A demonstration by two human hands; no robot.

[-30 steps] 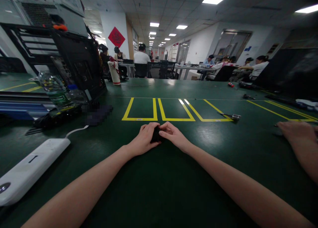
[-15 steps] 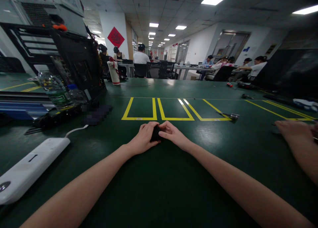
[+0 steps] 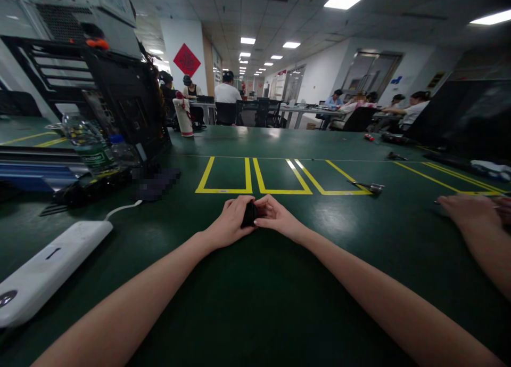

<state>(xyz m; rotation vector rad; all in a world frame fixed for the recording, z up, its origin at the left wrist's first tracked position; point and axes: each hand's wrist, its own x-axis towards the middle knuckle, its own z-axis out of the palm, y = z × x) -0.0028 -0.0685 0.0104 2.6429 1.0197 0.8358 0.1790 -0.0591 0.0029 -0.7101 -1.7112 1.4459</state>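
Note:
A small, dark black object (image 3: 249, 215) stands on the green tabletop (image 3: 255, 282), mostly covered by my fingers, so its kind cannot be made out. My left hand (image 3: 233, 220) is closed round its left side, thumb in front and fingers over the far side. My right hand (image 3: 275, 216) is closed in a pinch at the object's right side, with thumb and curled fingertips against it. Just beyond both hands lie yellow tape outlines (image 3: 223, 191) on the table.
A metal tool (image 3: 373, 188) lies across the tape to the right. Another person's hand (image 3: 473, 212) works at the right edge. At left are a white power strip (image 3: 59, 266), a plastic bottle (image 3: 83, 140) and a black computer frame (image 3: 128, 103). A white cylinder (image 3: 183, 116) stands farther back.
My right thumb and fingers have shifted slightly at the object's right side. My left hand stays in place round it. The other person's hand at right has moved a little.

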